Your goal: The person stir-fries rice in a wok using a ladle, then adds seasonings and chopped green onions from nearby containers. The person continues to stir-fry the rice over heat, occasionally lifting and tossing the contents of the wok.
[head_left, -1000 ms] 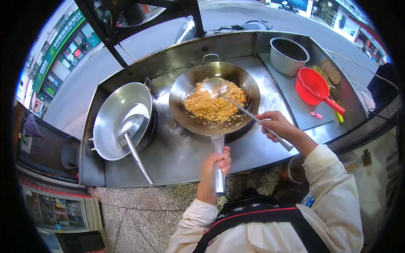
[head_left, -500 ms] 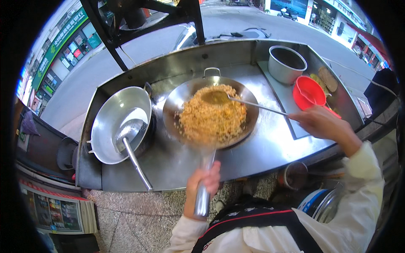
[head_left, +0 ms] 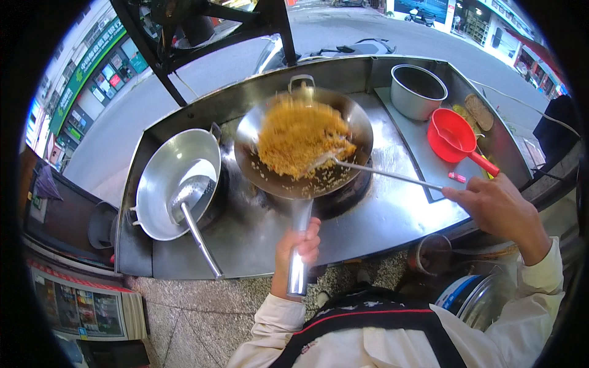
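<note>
My left hand (head_left: 297,248) is wrapped round the metal handle of a wok (head_left: 257,173). The wok is raised and shifted off its burner (head_left: 343,205), whose dark ring shows below. Golden fried rice (head_left: 300,138) is piled toward the wok's far side, blurred by motion, with loose grains on the near side. My right hand (head_left: 497,205) grips the thin handle of a ladle (head_left: 392,175). The ladle's head lies low in the rice at the wok's right and is partly hidden by it.
At left, a large metal pan (head_left: 153,190) holds a perforated skimmer (head_left: 199,242), its handle over the counter's front edge. A grey pot (head_left: 417,107), a red dipper (head_left: 446,147) and a small pink item (head_left: 456,177) are at right. A raised metal wall (head_left: 245,89) borders the counter's far side.
The wok has moved up and away from me, uncovering the burner. Its rice has shifted to the far side. My right hand and the ladle have come nearer and to the right.
</note>
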`<action>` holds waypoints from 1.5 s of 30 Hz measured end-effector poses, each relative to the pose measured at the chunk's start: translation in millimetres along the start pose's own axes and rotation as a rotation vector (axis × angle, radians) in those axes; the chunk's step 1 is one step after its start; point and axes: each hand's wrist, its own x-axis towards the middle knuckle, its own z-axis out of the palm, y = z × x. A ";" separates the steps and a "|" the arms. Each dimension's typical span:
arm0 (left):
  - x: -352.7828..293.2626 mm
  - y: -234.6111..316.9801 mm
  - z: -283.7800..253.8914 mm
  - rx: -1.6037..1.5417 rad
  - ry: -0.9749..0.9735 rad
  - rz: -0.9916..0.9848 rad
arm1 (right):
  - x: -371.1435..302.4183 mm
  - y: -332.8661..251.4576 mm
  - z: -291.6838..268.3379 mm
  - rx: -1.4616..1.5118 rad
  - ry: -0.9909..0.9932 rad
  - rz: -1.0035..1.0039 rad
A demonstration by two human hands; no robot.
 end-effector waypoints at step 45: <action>-1.9 -19.8 -5.0 0.093 0.235 -0.145 | 46.0 -29.2 67.7 0.172 -0.001 -0.075</action>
